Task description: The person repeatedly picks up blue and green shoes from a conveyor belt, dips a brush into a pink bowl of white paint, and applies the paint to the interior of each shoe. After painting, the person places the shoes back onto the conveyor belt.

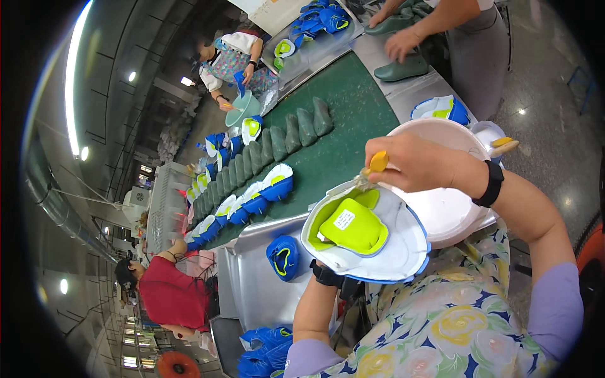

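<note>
In my right hand (403, 165) is a small brush with a yellow handle (379, 161), pinched between closed fingers. Its bristles touch the rim of a shoe upper (406, 242), which is white inside with a lime-green tongue and lining and a blue outside. The upper is held up, opening toward me, on my left hand, which is mostly hidden beneath it; only the left wrist and forearm (315, 309) show. Right behind my right hand stands a wide pale pink basin (435, 214). Another brush with a wooden handle (504, 148) rests by a small white container (488, 133) beyond the basin.
A green conveyor belt (359, 88) carries rows of dark green shoe lasts (305, 126) and blue-white uppers (277, 179). A metal tray (252, 271) with a blue upper (283, 257) lies left of me. Co-workers stand across the belt, at far right and at left.
</note>
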Available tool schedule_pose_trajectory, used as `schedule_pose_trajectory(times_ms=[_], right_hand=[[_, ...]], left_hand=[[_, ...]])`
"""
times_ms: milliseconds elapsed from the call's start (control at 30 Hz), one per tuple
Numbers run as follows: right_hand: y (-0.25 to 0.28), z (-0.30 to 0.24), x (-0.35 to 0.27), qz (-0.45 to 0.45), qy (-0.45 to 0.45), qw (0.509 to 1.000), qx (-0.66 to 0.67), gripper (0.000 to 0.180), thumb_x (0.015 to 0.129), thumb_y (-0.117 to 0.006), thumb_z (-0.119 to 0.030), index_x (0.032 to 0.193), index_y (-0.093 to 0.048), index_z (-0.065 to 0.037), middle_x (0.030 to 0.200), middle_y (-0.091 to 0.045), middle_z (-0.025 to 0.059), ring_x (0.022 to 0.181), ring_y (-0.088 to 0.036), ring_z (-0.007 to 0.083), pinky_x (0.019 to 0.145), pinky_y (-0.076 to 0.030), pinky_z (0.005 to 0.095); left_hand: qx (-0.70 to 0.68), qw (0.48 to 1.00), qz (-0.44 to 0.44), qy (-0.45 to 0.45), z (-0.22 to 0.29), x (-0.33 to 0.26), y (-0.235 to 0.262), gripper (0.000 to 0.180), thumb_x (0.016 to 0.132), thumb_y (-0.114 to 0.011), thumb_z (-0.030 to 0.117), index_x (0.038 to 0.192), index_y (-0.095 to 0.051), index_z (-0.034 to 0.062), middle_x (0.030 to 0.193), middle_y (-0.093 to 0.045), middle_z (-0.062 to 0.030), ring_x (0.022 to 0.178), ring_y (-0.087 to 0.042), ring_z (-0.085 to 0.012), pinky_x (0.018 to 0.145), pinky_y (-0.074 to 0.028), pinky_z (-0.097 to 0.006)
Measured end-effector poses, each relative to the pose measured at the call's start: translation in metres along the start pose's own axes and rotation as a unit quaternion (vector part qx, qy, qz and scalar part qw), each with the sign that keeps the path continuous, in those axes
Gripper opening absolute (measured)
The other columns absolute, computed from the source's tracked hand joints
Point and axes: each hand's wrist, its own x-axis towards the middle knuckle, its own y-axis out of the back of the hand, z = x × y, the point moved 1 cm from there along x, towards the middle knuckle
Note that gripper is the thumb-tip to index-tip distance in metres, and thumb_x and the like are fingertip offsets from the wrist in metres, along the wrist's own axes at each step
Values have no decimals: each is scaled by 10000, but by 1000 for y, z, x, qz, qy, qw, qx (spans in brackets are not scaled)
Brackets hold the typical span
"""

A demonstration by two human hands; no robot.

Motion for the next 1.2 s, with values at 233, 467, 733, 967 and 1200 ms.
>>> schedule_pose_trajectory(times_ms=[233,467,733,967,1200], right_hand=[[16,6,-29,-55,-140,989,-10,244,880,-737,-167,942,-555,-18,834,-659,177,774,-647,373,686,-494,401],[0,-3,-19,106,49,993,-2,191,906,-733,-185,1050,-655,-88,964,-697,107,903,-656,314,833,-510,401],[5,-7,-41,-43,24,993,-103,196,902,-709,-165,985,-571,-54,913,-639,130,890,-636,355,761,-507,422],[-10,-10,11,74,-8,996,-47,251,890,-722,-196,951,-543,-30,850,-646,187,795,-635,391,704,-506,448],[-2,20,2,37,-237,970,-24,252,871,-719,-206,895,-595,12,773,-649,178,717,-643,319,660,-490,405]], left_hand=[[14,999,45,-23,7,-5,25,412,1033,-548,253,1395,-501,62,1228,-651,-120,1041,-684,-248,884,-597,-407],[74,994,5,-83,8,14,-1,408,1040,-540,259,1399,-503,70,1226,-653,-126,1033,-691,-258,875,-603,-417],[-19,997,72,11,-5,10,41,402,1031,-569,376,1270,-611,56,1081,-719,-122,974,-717,-263,847,-612,-439],[-85,996,-13,-1,6,15,16,434,1049,-527,307,1431,-486,105,1261,-645,-118,1089,-680,-264,924,-585,-442],[83,983,119,-113,43,54,107,405,1049,-525,288,1413,-492,115,1306,-631,-99,1126,-661,-277,915,-584,-476]])
